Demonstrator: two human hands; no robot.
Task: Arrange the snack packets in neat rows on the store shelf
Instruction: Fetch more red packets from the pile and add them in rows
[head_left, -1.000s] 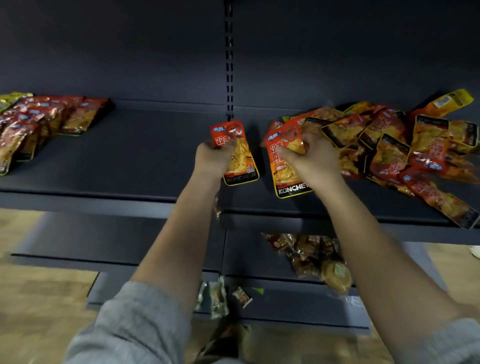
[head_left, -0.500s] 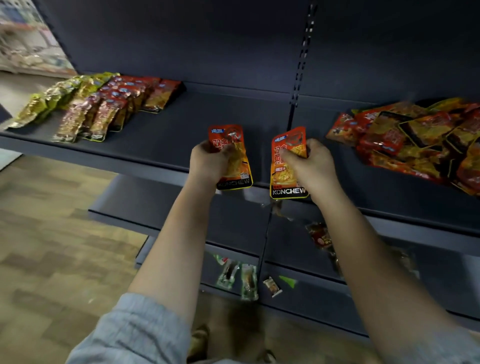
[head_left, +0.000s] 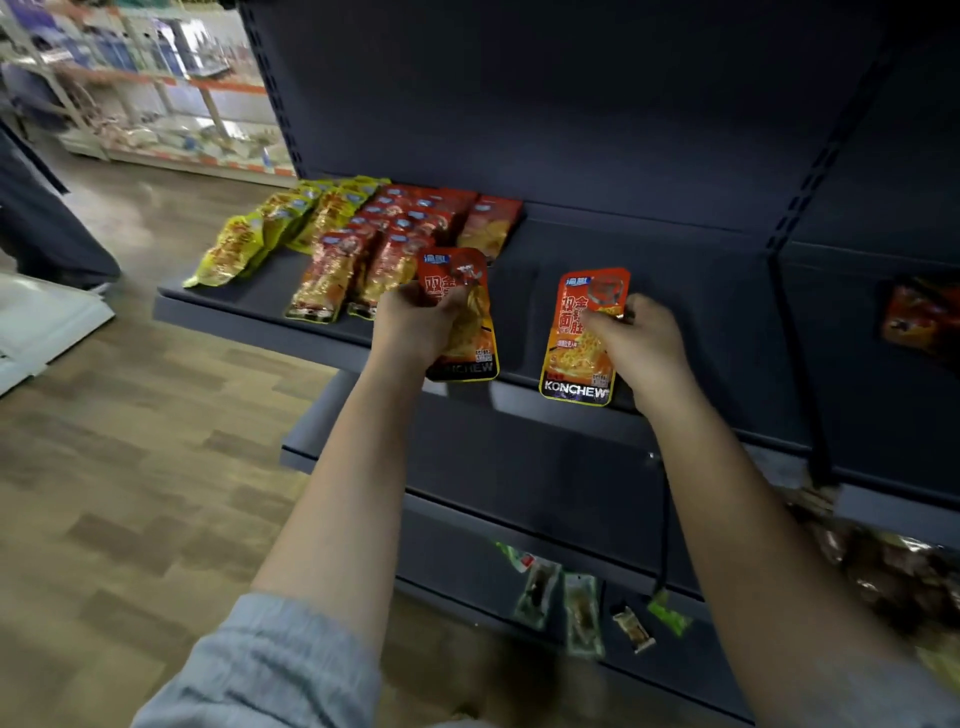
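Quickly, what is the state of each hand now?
Left hand: holding one red snack packet.
Right hand: holding another red packet.

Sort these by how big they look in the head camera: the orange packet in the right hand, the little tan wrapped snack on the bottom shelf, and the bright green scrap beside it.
1. Orange packet
2. Tan wrapped snack and green scrap: too alike to rank.

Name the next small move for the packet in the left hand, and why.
Probably lay the left hand's red packet down beside the red rows, starting a front spot in the short rightmost column. The shelf there is bare, and both hands already hold matching packets, the right hand gripping another.
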